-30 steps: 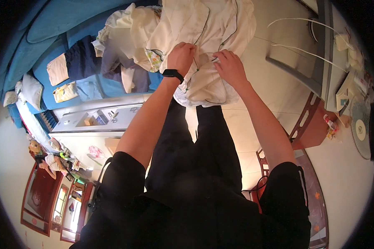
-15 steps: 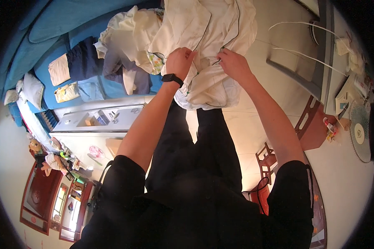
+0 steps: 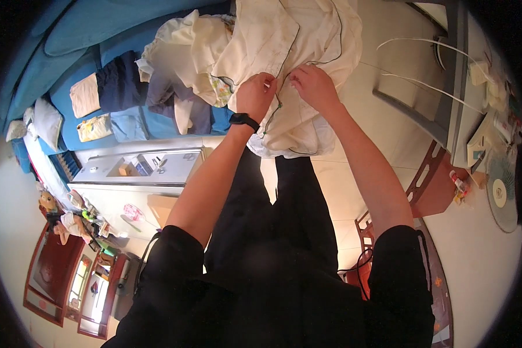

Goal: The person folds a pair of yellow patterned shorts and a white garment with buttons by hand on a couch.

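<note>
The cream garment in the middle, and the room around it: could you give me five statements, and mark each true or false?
1. The left hand and right hand are both at the cream garment. True.
2. A watch is worn on the right wrist. False: the black watch is on the left wrist.
3. A yellow-and-white folded cloth lies on the blue sofa. True.
4. The fan is at the picture's left edge. False: the round fan is toward the right edge.
5. The person's trousers are white. False: the trousers are black.
</note>
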`<act>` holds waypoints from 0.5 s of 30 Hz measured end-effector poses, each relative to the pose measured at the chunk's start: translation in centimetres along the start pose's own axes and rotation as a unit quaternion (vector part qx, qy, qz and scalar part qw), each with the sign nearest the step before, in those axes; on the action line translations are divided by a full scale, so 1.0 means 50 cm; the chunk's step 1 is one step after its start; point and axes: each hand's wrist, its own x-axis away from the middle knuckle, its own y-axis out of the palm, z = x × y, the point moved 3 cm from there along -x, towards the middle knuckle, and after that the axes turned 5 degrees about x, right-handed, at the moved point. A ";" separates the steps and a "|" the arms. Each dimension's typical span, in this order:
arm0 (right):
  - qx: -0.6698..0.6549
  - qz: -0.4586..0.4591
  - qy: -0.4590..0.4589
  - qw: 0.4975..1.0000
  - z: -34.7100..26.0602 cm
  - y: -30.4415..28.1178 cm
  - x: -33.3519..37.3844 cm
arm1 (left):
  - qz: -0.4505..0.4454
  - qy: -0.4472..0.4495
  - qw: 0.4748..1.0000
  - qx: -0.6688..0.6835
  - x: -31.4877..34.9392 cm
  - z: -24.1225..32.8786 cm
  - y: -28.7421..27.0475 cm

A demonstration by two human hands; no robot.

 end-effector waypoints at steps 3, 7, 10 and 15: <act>0.005 0.050 0.006 0.999 -0.009 0.011 0.014 | 0.000 0.000 1.000 0.008 -0.004 -0.012 -0.014; -0.039 0.074 0.062 0.995 -0.008 0.026 0.016 | 0.009 -0.013 1.000 0.023 -0.001 -0.009 -0.011; -0.069 0.055 0.128 0.988 -0.004 0.037 0.015 | 0.019 -0.007 0.999 0.045 0.000 0.000 -0.010; -0.085 0.054 0.163 0.981 -0.003 0.039 0.010 | 0.063 -0.010 0.995 0.073 -0.008 0.020 -0.013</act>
